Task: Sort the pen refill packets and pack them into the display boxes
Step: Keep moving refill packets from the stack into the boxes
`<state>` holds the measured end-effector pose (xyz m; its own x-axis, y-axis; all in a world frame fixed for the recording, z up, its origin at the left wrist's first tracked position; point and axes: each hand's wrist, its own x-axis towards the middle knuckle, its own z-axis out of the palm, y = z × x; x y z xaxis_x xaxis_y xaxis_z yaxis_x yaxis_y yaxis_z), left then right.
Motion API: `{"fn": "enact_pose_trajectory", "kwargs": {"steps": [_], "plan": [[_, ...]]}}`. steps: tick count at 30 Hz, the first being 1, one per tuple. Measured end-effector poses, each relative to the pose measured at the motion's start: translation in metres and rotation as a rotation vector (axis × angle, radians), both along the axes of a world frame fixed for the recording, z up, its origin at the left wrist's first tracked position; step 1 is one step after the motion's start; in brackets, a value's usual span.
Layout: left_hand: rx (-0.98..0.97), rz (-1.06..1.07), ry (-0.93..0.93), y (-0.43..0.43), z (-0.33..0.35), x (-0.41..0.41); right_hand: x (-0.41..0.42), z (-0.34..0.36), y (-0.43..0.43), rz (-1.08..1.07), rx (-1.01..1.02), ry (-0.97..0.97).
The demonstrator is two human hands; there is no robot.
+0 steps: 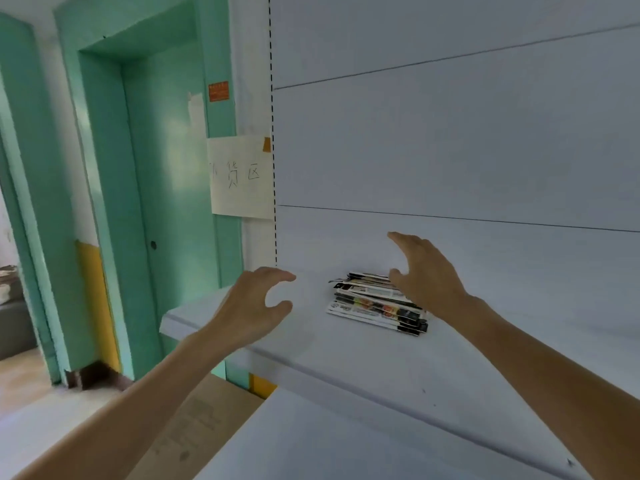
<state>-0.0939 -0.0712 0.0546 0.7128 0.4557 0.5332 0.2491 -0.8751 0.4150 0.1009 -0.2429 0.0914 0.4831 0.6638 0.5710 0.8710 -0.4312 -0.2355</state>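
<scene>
Hovering loosely open: left hand (249, 306), right hand (426, 276)

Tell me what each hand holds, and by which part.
Nothing is held. The left hand is empty beside the stack of packets; the right hand is spread open in front of it, gripping nothing.

One stack of refill packets (372, 304), two hands (246, 306) (426, 276), one shelf (332, 358), one paper sign (241, 177).
</scene>
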Motion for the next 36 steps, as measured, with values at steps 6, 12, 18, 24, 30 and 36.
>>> {"fn": "enact_pose_trajectory", "kwargs": {"steps": [6,12,18,24,30,36], "plan": [[0.007,-0.122,0.012,0.009,-0.023,0.058,0.043,-0.024,-0.016,-0.126,0.029,0.101],[-0.013,-0.205,0.08,0.022,-0.047,0.111,0.066,-0.071,-0.031,-0.221,-0.037,0.177],[0.071,-0.364,0.134,0.029,-0.048,0.161,0.074,-0.09,-0.034,-0.274,-0.018,0.213],[0.085,-0.422,0.354,0.042,-0.044,0.195,0.078,-0.094,-0.034,-0.275,0.017,0.193],[0.198,-0.473,0.366,0.05,-0.044,0.201,0.075,-0.094,-0.036,-0.302,-0.007,0.164],[0.252,-0.339,0.094,0.043,-0.048,0.186,0.065,-0.09,-0.033,-0.272,-0.024,0.031]]}}
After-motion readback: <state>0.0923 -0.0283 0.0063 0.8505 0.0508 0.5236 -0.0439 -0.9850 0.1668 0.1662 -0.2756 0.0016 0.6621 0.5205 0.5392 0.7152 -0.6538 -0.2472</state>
